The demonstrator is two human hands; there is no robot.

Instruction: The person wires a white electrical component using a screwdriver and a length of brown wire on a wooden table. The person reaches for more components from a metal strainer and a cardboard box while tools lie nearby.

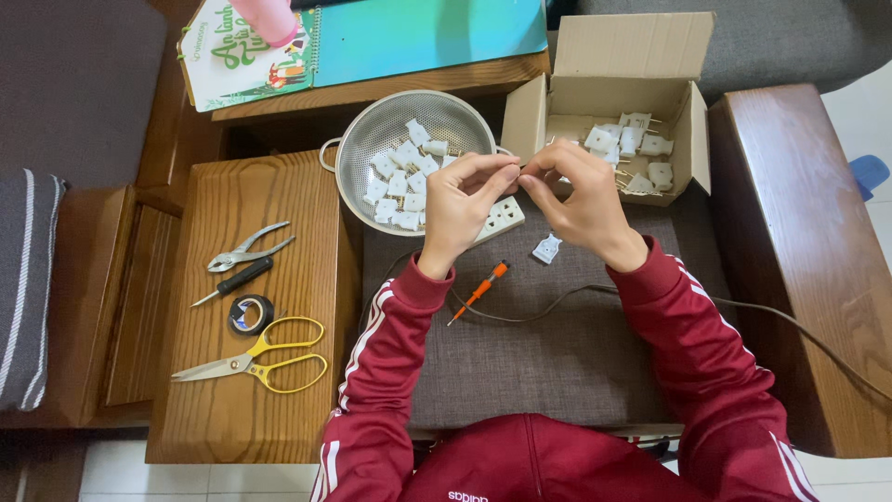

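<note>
- Seen from above, centre of the frame: left hand (pixel 462 206) and right hand (pixel 581 200) raised together, fingertips meeting over a small item too hidden to identify.
- Left fingers pinched shut toward the right fingertips; right fingers curled and closed on the same spot.
- Just beneath the hands: white multi-socket power strip (pixel 500 218), partly covered by the left hand.
- Just below the right hand: single white plug piece (pixel 547 248) lying on the grey mat (pixel 557 363).
- Lower centre: orange-handled screwdriver (pixel 481 290) on the mat, beside a thin grey cable (pixel 548 311) trailing off to the right edge.
- Upper centre, behind the left hand: metal colander (pixel 372 139) holding many white plug parts.
- Upper right: open cardboard box (pixel 618 46) with more white plugs inside.
- Left side, on a wooden board (pixel 242 428): pliers (pixel 243 249), black-handled screwdriver (pixel 232 281), roll of black tape (pixel 251 314), yellow-handled scissors (pixel 255 358).
- Bottom: red sleeves with white stripes.
</note>
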